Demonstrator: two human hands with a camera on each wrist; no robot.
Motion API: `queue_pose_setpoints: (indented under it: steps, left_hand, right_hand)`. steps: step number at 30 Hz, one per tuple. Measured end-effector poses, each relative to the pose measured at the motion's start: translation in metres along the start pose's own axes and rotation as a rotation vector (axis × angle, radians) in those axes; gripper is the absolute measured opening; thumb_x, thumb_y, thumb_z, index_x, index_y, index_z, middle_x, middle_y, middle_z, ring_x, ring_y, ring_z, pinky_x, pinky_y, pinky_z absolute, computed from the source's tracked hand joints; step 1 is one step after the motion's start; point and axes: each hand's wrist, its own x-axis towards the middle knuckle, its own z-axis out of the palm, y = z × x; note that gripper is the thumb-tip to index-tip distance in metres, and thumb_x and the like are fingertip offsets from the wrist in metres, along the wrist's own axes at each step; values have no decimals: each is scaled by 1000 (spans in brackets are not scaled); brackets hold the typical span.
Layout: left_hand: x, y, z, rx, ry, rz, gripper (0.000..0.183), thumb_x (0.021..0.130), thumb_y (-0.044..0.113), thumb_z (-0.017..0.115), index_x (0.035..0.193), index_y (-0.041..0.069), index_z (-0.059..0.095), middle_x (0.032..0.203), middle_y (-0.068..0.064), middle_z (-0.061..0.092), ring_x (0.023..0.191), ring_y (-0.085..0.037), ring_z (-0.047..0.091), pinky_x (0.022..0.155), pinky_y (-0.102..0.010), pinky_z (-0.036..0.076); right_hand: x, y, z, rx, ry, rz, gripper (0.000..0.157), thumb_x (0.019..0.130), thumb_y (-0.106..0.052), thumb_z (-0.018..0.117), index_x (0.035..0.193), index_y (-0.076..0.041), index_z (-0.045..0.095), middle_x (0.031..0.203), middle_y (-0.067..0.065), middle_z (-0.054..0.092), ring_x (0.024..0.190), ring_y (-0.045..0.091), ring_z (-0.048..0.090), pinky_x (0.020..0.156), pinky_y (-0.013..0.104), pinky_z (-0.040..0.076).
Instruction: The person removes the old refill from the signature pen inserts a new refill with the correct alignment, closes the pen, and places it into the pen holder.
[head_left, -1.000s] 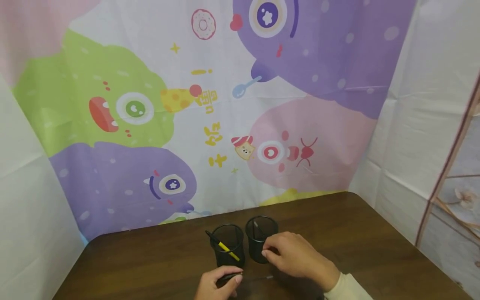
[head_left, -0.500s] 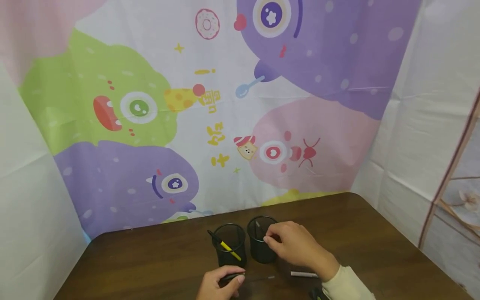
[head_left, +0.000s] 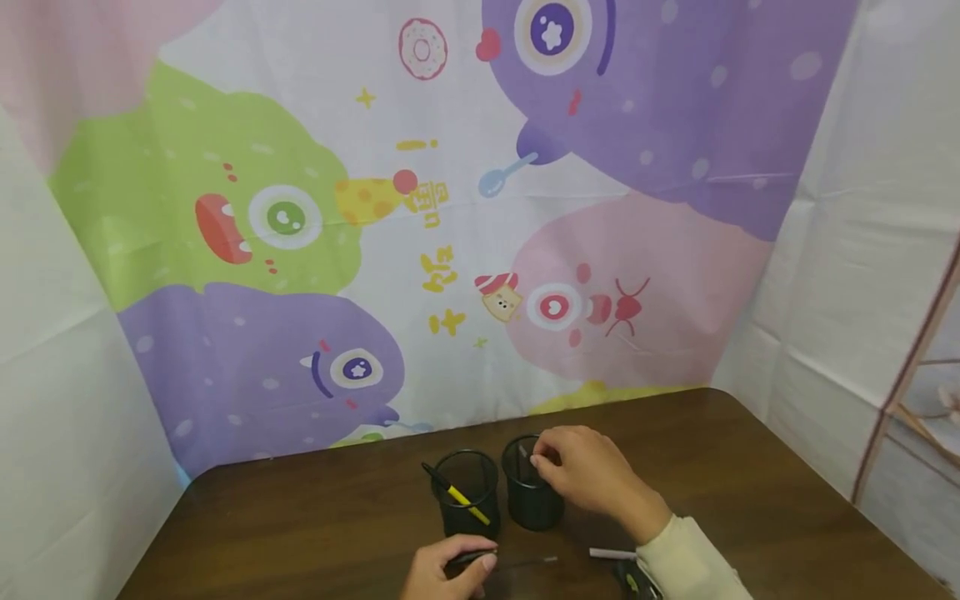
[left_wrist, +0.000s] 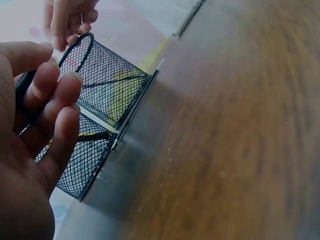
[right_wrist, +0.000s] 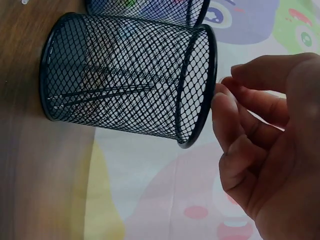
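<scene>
My left hand [head_left: 452, 568] pinches a short black pen-like barrel [head_left: 472, 556] between thumb and fingers, low in front of the left mesh pen cup [head_left: 468, 492]. A yellow-and-black pen [head_left: 457, 495] leans in that cup. My right hand [head_left: 588, 471] is at the rim of the right mesh pen cup [right_wrist: 125, 75], fingers curled. I cannot tell whether its fingertips pinch something small. Inside this cup a thin dark stick [right_wrist: 110, 93] with a pale tip leans against the mesh. A thin pen refill [left_wrist: 135, 111] lies on the table in front of the cups.
A pale grey tube [head_left: 611, 553] lies on the brown table [head_left: 300, 533] near my right sleeve [head_left: 690, 554]. Beside it is a dark object [head_left: 637, 579] with a green mark, partly covered by the sleeve. A printed cloth [head_left: 450, 375] hangs behind the table.
My right hand has risen slightly at the right cup's rim. The pale tube and dark object have come into view beside the sleeve. My left hand keeps its grip on the barrel.
</scene>
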Motion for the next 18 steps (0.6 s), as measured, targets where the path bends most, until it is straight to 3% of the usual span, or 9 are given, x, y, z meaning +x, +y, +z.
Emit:
queue_pose_setpoints:
  steps: [9,18]
  left_hand:
    - [2,2,2,23,5,-55,29,93,25,74,109,1,75,71,-12,69,59,-14,66,58,-29,55]
    - [2,1,2,18,6,-57,31,94,24,72,110,-2,73,73,-13,70,59,-16,67,58,-30,56]
  right_hand:
    - [10,1,8,-124,37,-5,16,88,-25,75,75,-26,67,69,-20,54,62,0,49,55,26,44]
    - [20,3,15,-186,-6,3,18,89,-32,77,74,-26,68,69,-17,58,59,3,51,51,27,42]
